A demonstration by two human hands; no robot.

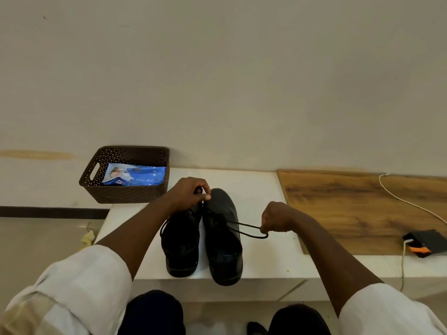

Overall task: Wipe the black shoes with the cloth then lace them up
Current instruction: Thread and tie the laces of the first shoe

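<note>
Plain off-white wall (pixel 217 68) fills the upper view, tan smear at left. White worktop (pixel 261 189) against it, wood-grain board (pixel 362 209) on its right part. Dark baseboard strip (pixel 48 211) at left, beige floor (pixel 36 238) below. Soft, even light.

A brown basket (pixel 125 192) holding a blue packet (pixel 135 176) sits near a wooden board (pixel 350 209).
</note>
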